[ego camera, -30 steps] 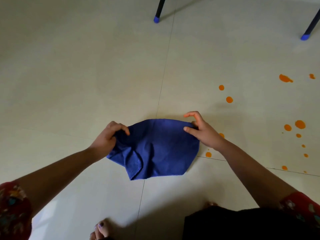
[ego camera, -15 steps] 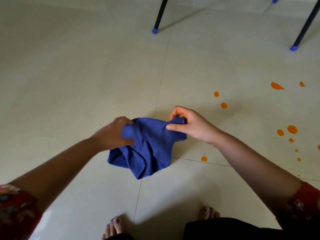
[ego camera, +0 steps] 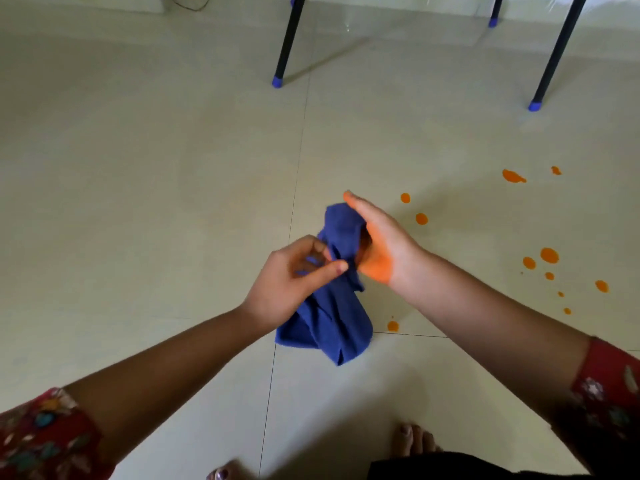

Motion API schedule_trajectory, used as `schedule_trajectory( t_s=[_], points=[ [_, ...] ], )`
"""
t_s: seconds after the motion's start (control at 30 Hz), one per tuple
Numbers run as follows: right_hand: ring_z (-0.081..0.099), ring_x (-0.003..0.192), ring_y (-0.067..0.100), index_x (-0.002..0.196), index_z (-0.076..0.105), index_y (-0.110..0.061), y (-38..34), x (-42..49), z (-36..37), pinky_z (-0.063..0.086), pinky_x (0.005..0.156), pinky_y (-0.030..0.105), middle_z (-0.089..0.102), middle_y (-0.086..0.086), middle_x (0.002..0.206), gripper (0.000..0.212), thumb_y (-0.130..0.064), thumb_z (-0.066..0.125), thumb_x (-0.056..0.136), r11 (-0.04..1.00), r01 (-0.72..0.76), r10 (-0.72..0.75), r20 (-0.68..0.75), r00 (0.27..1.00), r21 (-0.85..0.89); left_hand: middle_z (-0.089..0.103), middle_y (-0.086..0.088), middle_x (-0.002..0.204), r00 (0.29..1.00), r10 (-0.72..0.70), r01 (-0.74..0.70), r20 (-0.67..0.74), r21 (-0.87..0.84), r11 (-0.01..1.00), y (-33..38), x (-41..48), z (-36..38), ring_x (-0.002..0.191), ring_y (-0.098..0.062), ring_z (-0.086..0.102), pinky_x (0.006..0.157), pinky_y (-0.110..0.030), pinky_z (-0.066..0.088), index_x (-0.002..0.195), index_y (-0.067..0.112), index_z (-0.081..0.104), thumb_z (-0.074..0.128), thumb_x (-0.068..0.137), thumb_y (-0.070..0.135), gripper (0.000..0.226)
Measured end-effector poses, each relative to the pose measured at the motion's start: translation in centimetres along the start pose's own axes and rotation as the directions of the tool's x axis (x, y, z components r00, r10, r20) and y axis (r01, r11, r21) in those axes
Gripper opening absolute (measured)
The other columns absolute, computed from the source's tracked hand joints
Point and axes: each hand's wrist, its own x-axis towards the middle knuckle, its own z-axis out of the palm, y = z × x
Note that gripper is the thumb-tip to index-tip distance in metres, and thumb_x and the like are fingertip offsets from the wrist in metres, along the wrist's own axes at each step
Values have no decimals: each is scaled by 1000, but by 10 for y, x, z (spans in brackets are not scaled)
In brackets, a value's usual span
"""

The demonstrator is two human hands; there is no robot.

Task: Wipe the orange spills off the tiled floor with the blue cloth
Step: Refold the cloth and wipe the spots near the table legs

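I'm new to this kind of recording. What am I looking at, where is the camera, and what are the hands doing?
No machine here: a person works bare-handed, and the one camera sits on their head, looking down. The left hand pinches the bunched blue cloth. The right hand lies flat against the cloth's upper end, fingers straight; its heel looks smeared orange. Whether the cloth's lower end touches the tiled floor is unclear. Orange spills dot the floor to the right, not yet wiped. Dark furniture legs stand further off.
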Motion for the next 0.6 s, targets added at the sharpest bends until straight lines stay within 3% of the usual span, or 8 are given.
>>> schedule_trajectory(
  t_s=[0.07, 0.13, 0.23, 0.33, 0.4, 0.47, 0.53, 0.6],
  points=[
    [64, 70, 20, 95, 61, -7, -4, -2, 8, 56, 62, 27, 65, 8, 78, 21, -28, 58, 95, 999, 39, -41, 109, 993, 18, 70, -7, 81, 990, -25, 20, -138, -39, 999, 8, 3, 1, 79, -26, 69, 79, -40, 57, 84, 7, 67, 70, 87, 27, 21],
    [64, 76, 18, 95, 62, -8, -5, -3, 13, 56, 68, 25, 65, 7, 83, 11, -18, 58, 95, 994, 106, -103, 193, 976, -9, 72, -7, 81, 982, -8, -2, -187, -55, 998, 10, 4, -5, 81, -23, 71, 80, -37, 57, 82, 6, 69, 63, 93, 21, 19],
    [68, 75, 12, 91, 65, -12, -12, -3, 12, 57, 70, 21, 69, 3, 83, 5, -16, 64, 90, 988, 152, -145, 185, 972, -22, 74, -6, 84, 981, 59, -56, -183, 26, 998, 9, 1, -18, 86, -17, 72, 78, -30, 56, 89, 5, 72, 52, 99, 16, 25],
    [69, 78, 9, 87, 64, -16, -17, 0, 4, 57, 73, 21, 70, -1, 82, 7, -20, 69, 85, 984, 169, -160, 127, 979, -63, 74, -1, 84, 958, 179, -134, -222, 205, 970, 10, 3, -40, 85, -19, 71, 78, -41, 56, 90, 8, 73, 50, 97, 24, 28],
    [67, 81, 12, 89, 62, -16, -16, 3, 1, 57, 76, 23, 68, 1, 86, 13, -22, 71, 83, 980, 179, -169, 112, 979, -87, 73, 4, 81, 947, 249, -168, -201, 352, 921, 13, 8, -52, 82, -16, 70, 76, -41, 55, 84, 12, 71, 49, 94, 28, 29],
    [65, 80, 12, 88, 61, -18, -17, 0, 1, 55, 74, 25, 67, -1, 85, 16, -27, 73, 81, 948, 215, -173, 187, 967, -233, 68, 6, 75, 957, 206, -124, -202, 355, 926, 19, 14, -58, 77, -19, 68, 73, -39, 55, 76, 16, 63, 45, 91, 24, 24],
    [61, 70, 7, 81, 59, -24, -25, -10, 2, 49, 64, 22, 65, -8, 76, 23, -34, 78, 73, 828, 264, -106, 325, 940, -494, 54, 0, 69, 966, 60, -24, -251, 146, 989, 28, 21, -57, 68, -23, 58, 65, -35, 51, 71, 14, 48, 39, 93, 15, 23],
    [57, 64, 5, 84, 58, -25, -38, -19, 3, 42, 54, 20, 62, -12, 73, 32, -39, 80, 65, 571, 305, -33, 349, 936, -763, 44, 1, 67, 951, -67, 68, -302, -9, 998, 41, 26, -57, 61, -15, 45, 60, -29, 42, 70, 16, 43, 34, 98, 8, 30]
  ],
)
